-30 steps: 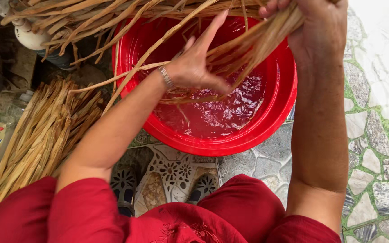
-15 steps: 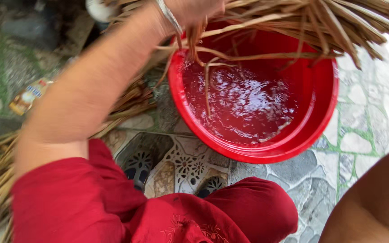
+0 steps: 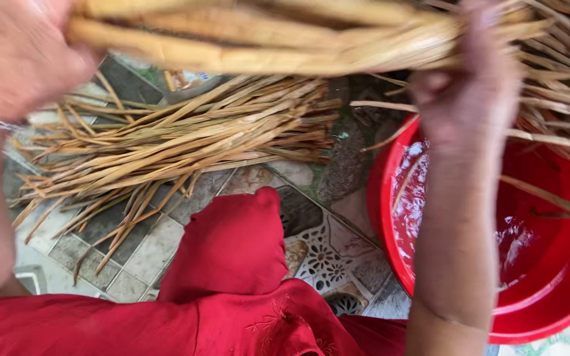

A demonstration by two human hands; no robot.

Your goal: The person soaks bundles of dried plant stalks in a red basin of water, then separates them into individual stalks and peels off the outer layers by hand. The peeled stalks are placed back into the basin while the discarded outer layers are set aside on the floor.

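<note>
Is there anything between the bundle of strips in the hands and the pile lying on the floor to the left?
Nothing visible does. The left hand and right hand hold the bundle of strips level above the pile of strips on the tiled floor, with only open air between. The red basin sits off to the right.

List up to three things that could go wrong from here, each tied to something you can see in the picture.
1. The bundle of wet straw strips, held between left hand and right hand, may shed loose strands.
2. Strands trailing into the red basin could snag its rim and slop water out.
3. Drips might slicken the tiled floor.
</note>
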